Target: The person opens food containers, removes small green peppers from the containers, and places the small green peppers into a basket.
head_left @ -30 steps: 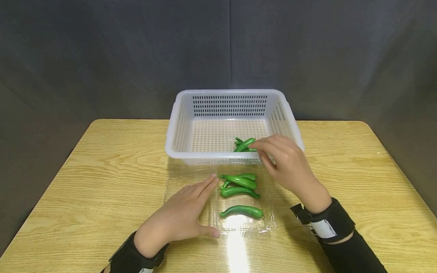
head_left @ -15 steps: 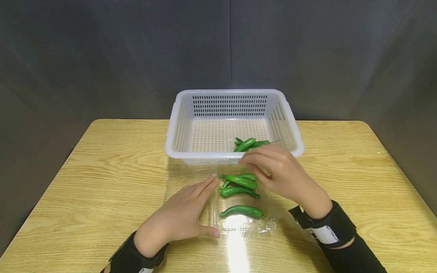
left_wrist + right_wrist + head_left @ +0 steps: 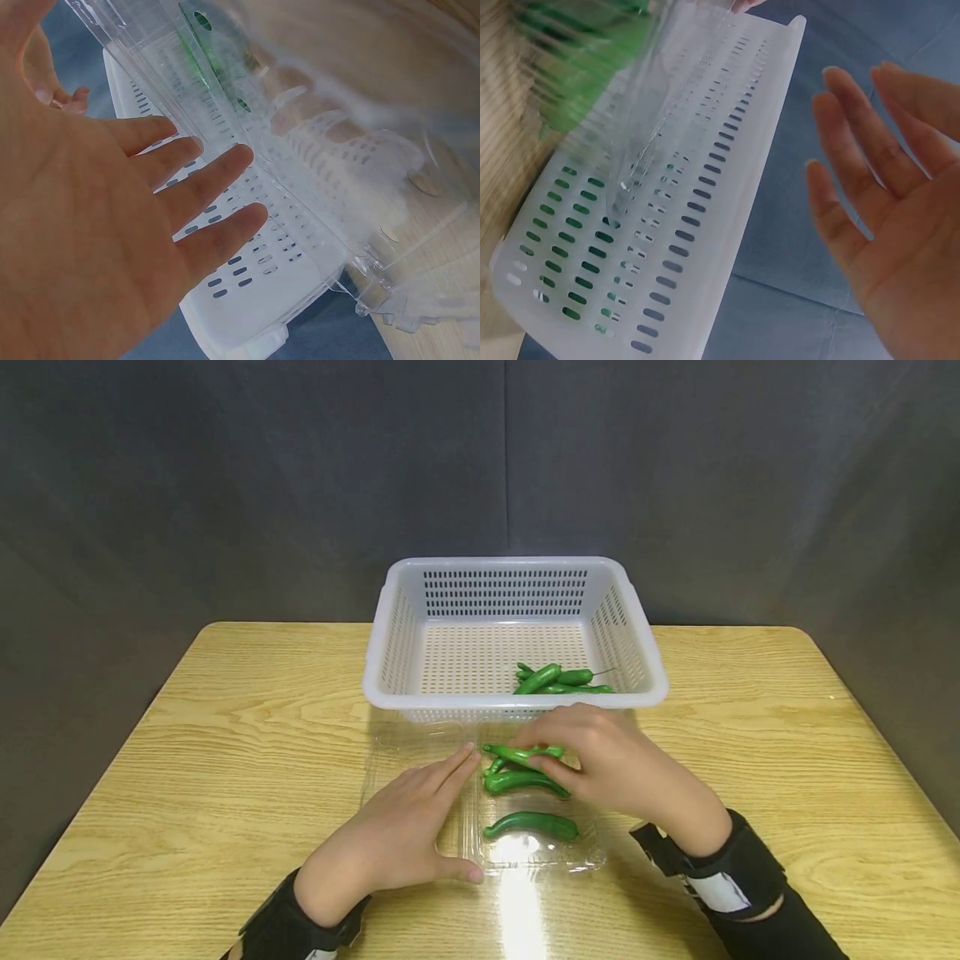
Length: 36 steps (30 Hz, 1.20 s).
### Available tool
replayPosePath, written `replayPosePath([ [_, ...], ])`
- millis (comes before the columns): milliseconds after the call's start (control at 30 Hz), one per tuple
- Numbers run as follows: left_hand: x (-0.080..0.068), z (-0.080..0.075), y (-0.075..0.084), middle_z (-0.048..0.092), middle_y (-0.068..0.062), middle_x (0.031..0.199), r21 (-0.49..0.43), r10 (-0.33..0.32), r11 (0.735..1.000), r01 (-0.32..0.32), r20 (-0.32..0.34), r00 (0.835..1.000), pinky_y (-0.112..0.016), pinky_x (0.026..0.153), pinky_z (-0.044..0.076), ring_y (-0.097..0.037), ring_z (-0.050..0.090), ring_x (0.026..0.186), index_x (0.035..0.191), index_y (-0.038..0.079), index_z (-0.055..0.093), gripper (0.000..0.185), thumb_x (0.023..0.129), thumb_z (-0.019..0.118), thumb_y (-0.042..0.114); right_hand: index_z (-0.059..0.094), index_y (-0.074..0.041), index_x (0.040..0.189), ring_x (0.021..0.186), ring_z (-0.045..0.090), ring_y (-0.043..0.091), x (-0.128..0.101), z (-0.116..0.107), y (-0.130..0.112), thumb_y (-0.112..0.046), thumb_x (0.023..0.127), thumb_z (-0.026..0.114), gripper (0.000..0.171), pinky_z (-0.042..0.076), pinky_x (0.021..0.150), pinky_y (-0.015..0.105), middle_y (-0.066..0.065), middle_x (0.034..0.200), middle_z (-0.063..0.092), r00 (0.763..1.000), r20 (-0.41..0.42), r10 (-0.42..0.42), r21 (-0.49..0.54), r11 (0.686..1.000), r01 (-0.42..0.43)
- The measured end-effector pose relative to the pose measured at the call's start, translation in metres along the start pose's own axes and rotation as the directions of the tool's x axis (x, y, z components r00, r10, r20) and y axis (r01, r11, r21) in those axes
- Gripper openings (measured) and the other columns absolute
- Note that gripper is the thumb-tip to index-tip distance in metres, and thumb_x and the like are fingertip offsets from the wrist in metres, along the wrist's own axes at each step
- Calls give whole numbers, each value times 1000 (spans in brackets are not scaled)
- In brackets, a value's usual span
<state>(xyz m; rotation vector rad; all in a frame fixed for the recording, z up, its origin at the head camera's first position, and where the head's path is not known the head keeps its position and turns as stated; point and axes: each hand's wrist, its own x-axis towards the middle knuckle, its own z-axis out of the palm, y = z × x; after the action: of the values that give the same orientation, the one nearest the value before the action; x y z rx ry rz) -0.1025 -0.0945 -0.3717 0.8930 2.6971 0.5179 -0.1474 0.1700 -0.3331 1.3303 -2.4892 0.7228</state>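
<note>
Location appears to be a staged recording or laboratory-type workstation; the wider premises cannot be determined. Evidence: a dark grey fabric backdrop [image 3: 697,485] with a vertical seam spans the background beyond the left hand [image 3: 397,831] and the right hand [image 3: 611,768]. A pale yellow wood-grain table [image 3: 202,760] with rounded far corners extends beneath both hands. Black fabric wrist bands [image 3: 757,860] with white patches sit just behind each hand. A bright white reflection [image 3: 520,914] marks the tabletop between them.

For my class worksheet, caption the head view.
Left hand and right hand at an open clear clamshell of green chili peppers, more in a white basket.
</note>
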Motion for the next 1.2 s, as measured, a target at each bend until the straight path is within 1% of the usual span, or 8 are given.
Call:
replayPosePath([
  [200, 0, 0, 1, 10, -6, 166, 4, -6, 1000, 6, 5, 1000, -49, 119, 20, -26, 21, 148, 160, 11, 11, 120, 74, 73, 67, 76, -16, 102, 98, 66, 10, 1, 6, -4, -15, 86, 79, 17, 54, 90, 32, -7, 101, 72, 998, 69, 9, 10, 1000, -9],
  [400, -1, 0, 1, 10, -5, 166, 5, -8, 1000, 8, 4, 1000, -49, 119, 20, -25, 21, 148, 160, 12, 11, 120, 74, 73, 67, 77, -16, 103, 95, 66, 9, 0, 12, -6, -18, 85, 79, 18, 54, 87, 33, -7, 100, 72, 986, 161, 49, 20, 998, -53],
  [500, -1, 0, 0, 9, -4, 166, 5, -6, 1000, 6, 5, 1000, -48, 119, 20, -24, 21, 148, 160, 12, 11, 120, 74, 73, 67, 76, -15, 106, 94, 66, 10, 0, 12, -8, -19, 85, 80, 22, 55, 84, 32, -6, 101, 73, 974, 212, 84, 21, 996, -90],
  [633, 0, 0, 0, 8, -4, 166, 5, -5, 1000, 5, 7, 1000, -48, 119, 20, -24, 21, 148, 161, 12, 10, 120, 74, 73, 67, 76, -14, 108, 95, 67, 10, -1, 11, -9, -21, 86, 79, 24, 56, 83, 32, -4, 103, 73, 951, 282, 130, 21, 990, -141],
  [800, 0, 1, -1, 8, -6, 166, 12, 0, 1000, 0, 1, 1000, -49, 119, 20, -25, 21, 148, 160, 12, 10, 121, 74, 73, 68, 75, -14, 109, 88, 66, 10, -2, 11, -10, -19, 86, 78, 24, 55, 75, 28, -4, 105, 73, 921, 351, 167, 36, 981, -191],
  [867, 0, 1, -1, 9, -6, 166, 14, 4, 1000, -4, -1, 1000, -49, 119, 21, -25, 21, 148, 160, 12, 10, 121, 74, 73, 68, 75, -14, 110, 85, 65, 10, -2, 11, -10, -17, 85, 79, 25, 54, 72, 26, -5, 104, 72, 910, 374, 178, 46, 977, -210],
  [967, 0, 1, -1, 10, -7, 166, 13, 9, 1000, -9, -4, 1000, -49, 118, 21, -26, 21, 148, 160, 11, 11, 120, 74, 73, 68, 75, -15, 110, 82, 63, 9, -3, 10, -10, -15, 83, 81, 28, 53, 70, 25, -6, 103, 72, 897, 402, 182, 55, 974, -222],
  [1200, 0, 0, -1, 10, -6, 166, 17, 2, 1000, -2, 2, 1000, -47, 119, 21, -24, 21, 148, 160, 11, 11, 120, 74, 73, 67, 74, -16, 112, 81, 63, 8, -4, 10, -11, -11, 78, 84, 35, 53, 70, 26, -6, 98, 71, 873, 450, 187, 64, 969, -240],
])
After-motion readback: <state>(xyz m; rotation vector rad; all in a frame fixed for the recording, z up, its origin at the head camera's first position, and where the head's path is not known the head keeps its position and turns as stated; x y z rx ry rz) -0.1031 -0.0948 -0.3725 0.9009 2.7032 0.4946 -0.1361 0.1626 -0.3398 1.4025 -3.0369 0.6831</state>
